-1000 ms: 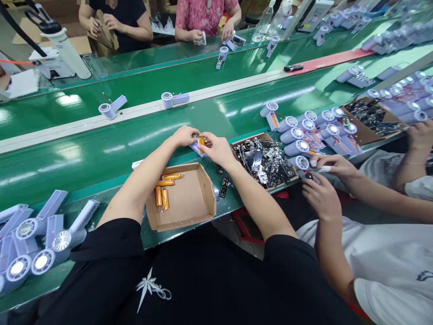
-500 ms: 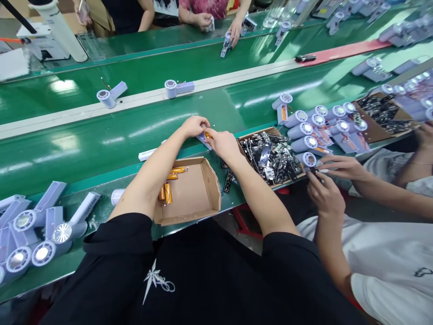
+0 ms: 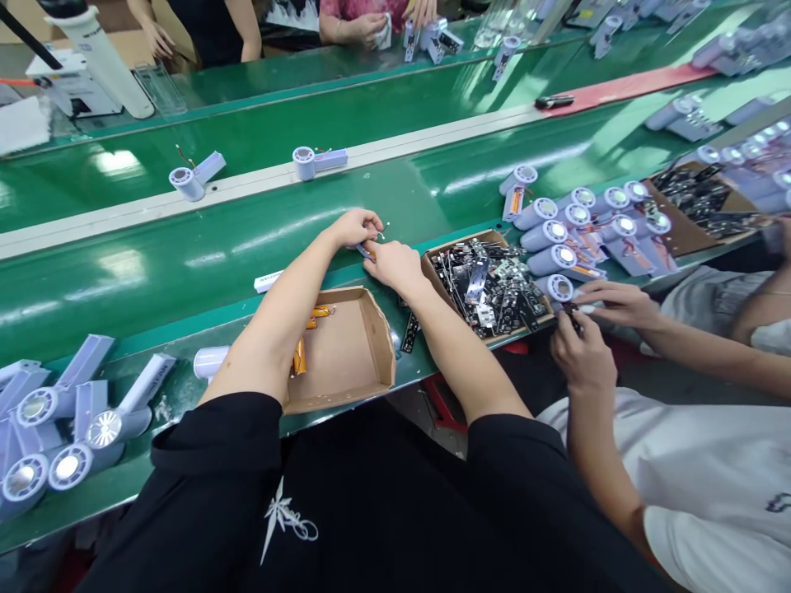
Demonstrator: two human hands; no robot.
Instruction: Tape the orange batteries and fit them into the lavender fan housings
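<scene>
My left hand (image 3: 356,228) is closed around a lavender fan housing (image 3: 367,250) above the near edge of the green belt. Only a sliver of the housing shows between my hands, with thin wires (image 3: 384,231) sticking out past my fingers. My right hand (image 3: 396,267) presses against the same housing from the right, its fingers curled over it. Below my wrists stands a shallow cardboard box (image 3: 355,354) with several orange battery cells (image 3: 299,359) at its left side, partly hidden by my left forearm.
A box of black circuit boards (image 3: 488,284) stands to the right, beside rows of lavender fans (image 3: 549,235). A co-worker's hands (image 3: 584,350) work there. More fans (image 3: 80,412) lie at left. A white-faced handle piece (image 3: 267,282) rests near the belt edge.
The orange cell between my fingers is now out of sight, and wires show above my hands. My right hand has shifted slightly left and down. Across the belt, a co-worker's hand moved back with a fan.
</scene>
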